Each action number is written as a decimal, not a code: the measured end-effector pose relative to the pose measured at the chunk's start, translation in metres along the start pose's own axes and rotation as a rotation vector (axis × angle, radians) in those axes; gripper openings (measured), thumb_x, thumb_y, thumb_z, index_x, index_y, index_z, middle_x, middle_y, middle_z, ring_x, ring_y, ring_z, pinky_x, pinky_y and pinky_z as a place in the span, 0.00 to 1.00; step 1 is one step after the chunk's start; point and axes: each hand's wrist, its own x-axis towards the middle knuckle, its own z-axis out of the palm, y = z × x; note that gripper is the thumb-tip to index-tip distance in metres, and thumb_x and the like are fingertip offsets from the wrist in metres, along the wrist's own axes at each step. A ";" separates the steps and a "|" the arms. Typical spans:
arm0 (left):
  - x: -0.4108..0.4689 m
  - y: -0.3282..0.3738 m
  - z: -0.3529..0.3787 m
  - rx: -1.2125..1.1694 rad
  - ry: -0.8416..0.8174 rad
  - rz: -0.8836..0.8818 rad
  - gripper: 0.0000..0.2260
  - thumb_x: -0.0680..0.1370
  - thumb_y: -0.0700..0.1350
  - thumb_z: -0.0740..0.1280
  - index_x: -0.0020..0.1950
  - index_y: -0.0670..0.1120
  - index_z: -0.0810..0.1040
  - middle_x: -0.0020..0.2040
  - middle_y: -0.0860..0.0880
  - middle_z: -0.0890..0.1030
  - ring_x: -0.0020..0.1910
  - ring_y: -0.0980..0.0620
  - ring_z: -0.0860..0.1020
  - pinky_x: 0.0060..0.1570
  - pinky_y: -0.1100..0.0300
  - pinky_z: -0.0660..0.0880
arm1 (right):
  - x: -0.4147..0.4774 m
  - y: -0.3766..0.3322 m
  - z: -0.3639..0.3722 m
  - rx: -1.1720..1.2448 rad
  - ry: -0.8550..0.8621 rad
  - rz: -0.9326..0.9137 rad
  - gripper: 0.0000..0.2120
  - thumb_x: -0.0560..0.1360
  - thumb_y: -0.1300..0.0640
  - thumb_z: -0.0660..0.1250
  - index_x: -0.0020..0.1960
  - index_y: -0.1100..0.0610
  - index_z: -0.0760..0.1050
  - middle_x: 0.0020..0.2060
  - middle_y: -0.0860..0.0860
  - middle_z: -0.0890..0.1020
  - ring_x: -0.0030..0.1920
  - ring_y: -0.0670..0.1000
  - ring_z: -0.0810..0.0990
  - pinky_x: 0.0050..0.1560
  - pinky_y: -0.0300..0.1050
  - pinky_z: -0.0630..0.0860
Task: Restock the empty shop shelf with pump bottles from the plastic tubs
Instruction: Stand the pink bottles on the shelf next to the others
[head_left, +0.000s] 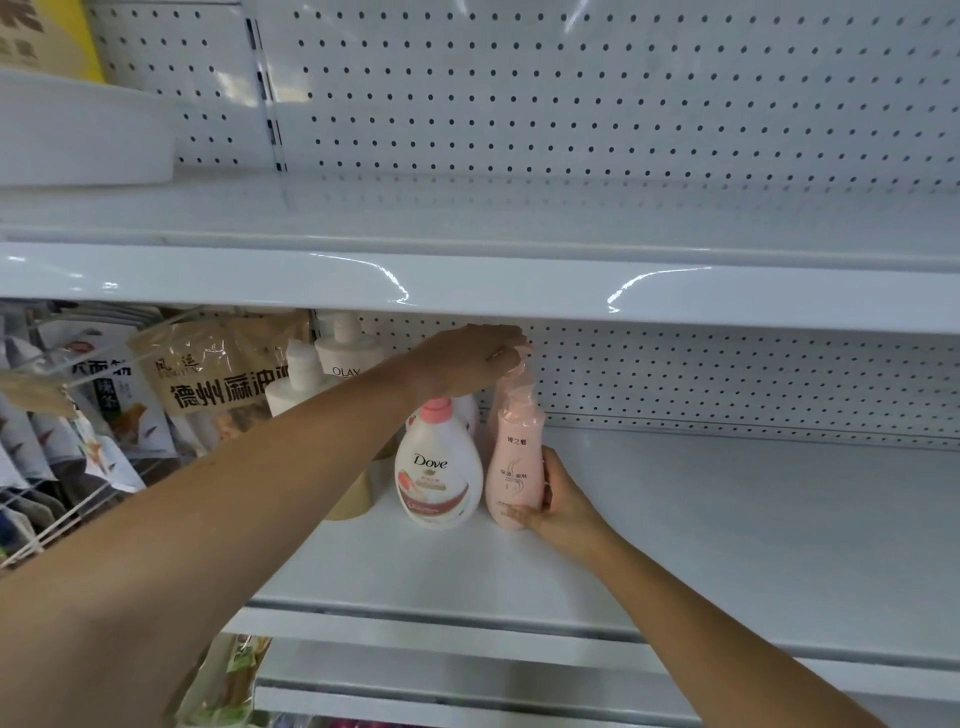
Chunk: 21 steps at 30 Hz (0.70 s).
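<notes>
Clearly the pink pump bottle (514, 462) stood upright on the white shelf (727, 519), just beside the Dove bottle (439, 467) on its right, approx. at the front of the row. It was a slim plastic bottle w/ a narrow neck and a pump head wrapped in clear film; I judged it stiff enough to squeeze a little, probably rather heavy if full, and smooth, so maybe slippery. Because it was tall and thin, it could tip easily; the best place to hold seemed the lower body, not the pump, which may turn or be loose under the film.

The right hand (556, 499) was closed around the bottom part of the bottle, fingers under and behind it, thumb side on the front. The left hand (467, 358) reached over the Dove bottle; its fingers were nearly closed and touched the wrapped pump top, as if steadying or turning it. Whether it really pinched the top, I could not tell.

Behind, an Olay bottle (345, 358) and other white ones stood; the rest of the shelf to the right was bare.
</notes>
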 end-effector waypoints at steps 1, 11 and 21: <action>0.000 0.000 0.001 -0.003 -0.002 0.000 0.26 0.80 0.56 0.49 0.78 0.56 0.66 0.80 0.55 0.64 0.78 0.53 0.62 0.77 0.50 0.60 | 0.000 0.001 0.000 -0.002 0.000 0.002 0.37 0.71 0.61 0.77 0.73 0.46 0.62 0.64 0.43 0.78 0.63 0.41 0.78 0.67 0.51 0.76; 0.003 -0.001 0.005 -0.025 0.018 -0.009 0.30 0.76 0.59 0.47 0.76 0.57 0.68 0.78 0.56 0.67 0.75 0.51 0.66 0.74 0.49 0.64 | -0.003 -0.002 -0.002 -0.041 -0.037 0.014 0.37 0.68 0.55 0.77 0.70 0.39 0.62 0.64 0.42 0.78 0.64 0.45 0.78 0.67 0.56 0.75; 0.001 0.000 0.003 0.025 0.004 0.014 0.28 0.77 0.59 0.48 0.77 0.56 0.66 0.79 0.56 0.65 0.76 0.51 0.65 0.73 0.51 0.64 | -0.003 -0.004 -0.004 -0.095 -0.057 0.043 0.36 0.71 0.57 0.76 0.70 0.39 0.60 0.64 0.39 0.77 0.64 0.41 0.77 0.68 0.53 0.75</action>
